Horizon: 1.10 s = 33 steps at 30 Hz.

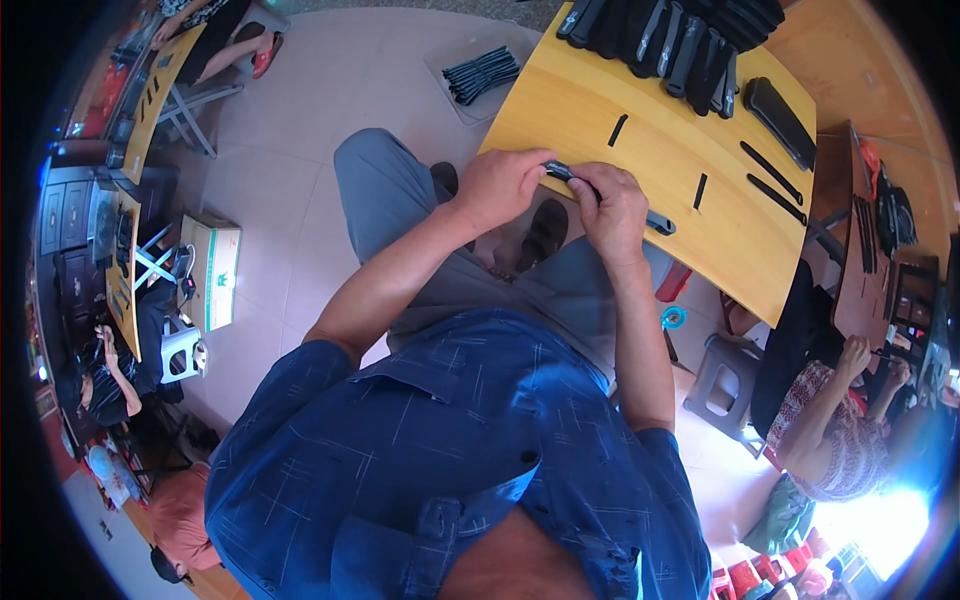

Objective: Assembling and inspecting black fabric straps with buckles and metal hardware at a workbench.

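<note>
My left hand point(505, 185) and my right hand point(610, 212) meet over the table's near edge. Both have their fingers closed on a narrow black strap point(557, 171) with pale marking, of which only a short stretch shows between them. Just right of my right hand, a dark piece with a rounded grey end point(660, 222) lies at the table edge; whether it belongs to the strap I cannot tell. Beyond my hands lie a short black strip point(618, 130) and another short black strip point(700, 191).
On the wooden table point(560, 95) a heap of black straps point(670, 40) sits at the back. At right lie a black elongated case point(779, 122) and two long black strips point(772, 172). A clear bin point(480, 78) of black strips stands on the floor. Other people work at tables on both sides.
</note>
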Available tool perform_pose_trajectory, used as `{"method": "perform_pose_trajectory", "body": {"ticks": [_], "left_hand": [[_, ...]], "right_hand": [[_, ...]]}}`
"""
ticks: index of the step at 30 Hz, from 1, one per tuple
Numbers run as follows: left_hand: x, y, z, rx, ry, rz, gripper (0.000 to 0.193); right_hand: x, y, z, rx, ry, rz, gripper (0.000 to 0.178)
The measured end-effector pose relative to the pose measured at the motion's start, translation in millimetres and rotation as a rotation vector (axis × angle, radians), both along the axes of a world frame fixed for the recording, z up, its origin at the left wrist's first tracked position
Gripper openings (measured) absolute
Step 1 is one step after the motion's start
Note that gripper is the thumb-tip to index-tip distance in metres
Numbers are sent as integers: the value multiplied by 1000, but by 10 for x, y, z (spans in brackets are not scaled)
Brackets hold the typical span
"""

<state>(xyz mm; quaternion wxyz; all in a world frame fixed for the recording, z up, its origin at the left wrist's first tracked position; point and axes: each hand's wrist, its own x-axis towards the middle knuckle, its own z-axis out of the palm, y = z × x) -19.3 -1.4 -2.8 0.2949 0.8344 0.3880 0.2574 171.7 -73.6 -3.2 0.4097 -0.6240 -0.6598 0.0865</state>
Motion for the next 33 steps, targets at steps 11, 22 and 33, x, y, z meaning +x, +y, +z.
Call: {"method": "perform_pose_trajectory", "body": {"ticks": [11,22,33], "left_hand": [[18,-72,-50,128,27,53,28],[23,16,13,118,11,-6,23],[-3,110,-23,91,0,-25,23]], "right_hand": [[2,9,10,-15,-13,-4,10],[23,22,-13,24,-23,15,10],[11,16,-54,5,-5,-1,10]]}}
